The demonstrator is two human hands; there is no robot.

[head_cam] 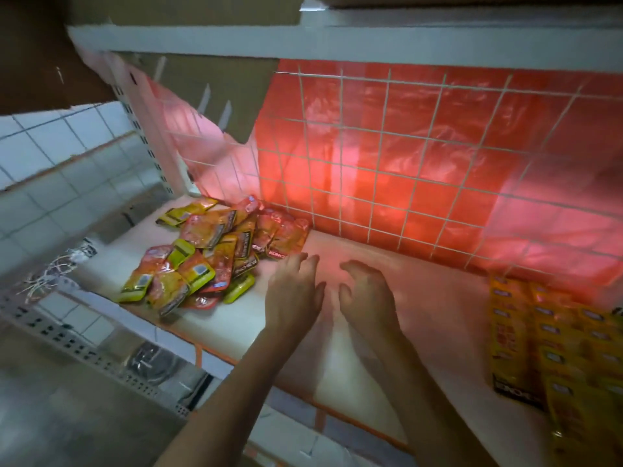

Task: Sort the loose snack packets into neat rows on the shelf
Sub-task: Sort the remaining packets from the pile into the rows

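Two empty hands are hovering side by side over the bare middle of the shelf [421, 318]. The left hand [294, 299] and right hand [368, 298] are holding nothing, fingers relaxed and slightly curled. Just beyond and leftward of the left fingertips, the loose snack packets [205, 254] are lying in a jumbled heap, probably about to be drawn from. Well to the right of the right fingers, yellow packets [539, 335] are lying in overlapping rows, suggesting the gap beneath the fingers is awaiting the next row. The packet nearest the left fingertips is showing "KONC"; other lettering is blurring out.
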